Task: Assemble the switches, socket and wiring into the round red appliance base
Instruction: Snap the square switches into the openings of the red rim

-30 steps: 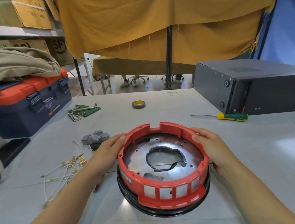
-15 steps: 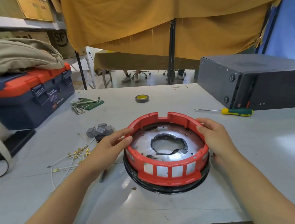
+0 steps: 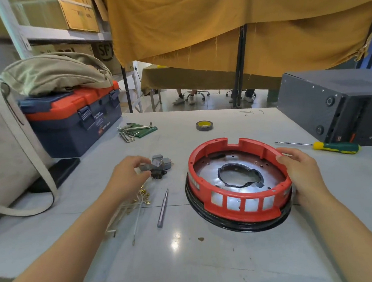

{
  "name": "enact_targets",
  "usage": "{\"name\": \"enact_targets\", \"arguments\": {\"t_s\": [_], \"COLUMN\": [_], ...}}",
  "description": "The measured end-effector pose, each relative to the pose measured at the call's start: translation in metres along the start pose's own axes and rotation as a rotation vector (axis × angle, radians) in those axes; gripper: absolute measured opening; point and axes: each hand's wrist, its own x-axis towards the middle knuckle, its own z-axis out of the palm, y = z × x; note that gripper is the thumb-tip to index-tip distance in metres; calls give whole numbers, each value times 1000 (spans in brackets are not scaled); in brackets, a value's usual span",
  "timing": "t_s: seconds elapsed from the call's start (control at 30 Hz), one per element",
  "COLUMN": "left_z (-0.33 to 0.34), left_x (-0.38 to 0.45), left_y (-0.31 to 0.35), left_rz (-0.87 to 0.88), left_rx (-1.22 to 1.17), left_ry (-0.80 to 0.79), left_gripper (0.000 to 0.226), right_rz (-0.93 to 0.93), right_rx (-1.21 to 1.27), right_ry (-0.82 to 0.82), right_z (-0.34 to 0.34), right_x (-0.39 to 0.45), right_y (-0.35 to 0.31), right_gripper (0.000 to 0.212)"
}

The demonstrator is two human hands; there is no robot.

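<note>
Head view: parts sat left, base right, so each hand had its own job.
Left hand (image 3: pixel 128 176): pinched one of the grey switches (image 3: pixel 158 164), at 9 o'clock from base.
Red base (image 3: pixel 240 181): table centre-right, empty inside.
Right hand (image 3: pixel 300 171): fingers curled over rim at 3 o'clock, probably steadying it.

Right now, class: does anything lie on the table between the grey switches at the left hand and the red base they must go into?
Nothing visible blocks it. Bare table separates the switches from the red base. The slim metal tool lies nearer the viewer, clear of that path.
</note>
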Motion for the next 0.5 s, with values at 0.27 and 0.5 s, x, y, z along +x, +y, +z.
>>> {"name": "enact_targets", "arguments": {"t_s": [0.27, 0.5], "left_z": [18, 41], "left_x": [33, 50], "left_y": [0, 11], "left_rz": [110, 216], "left_rx": [174, 422], "left_ry": [-51, -26], "left_gripper": [29, 33], "right_rz": [28, 24], "right_rx": [221, 181], "right_ry": [-122, -135], "right_z": [0, -1], "right_x": [6, 12], "right_y": [11, 14], "right_gripper": [21, 18]}}
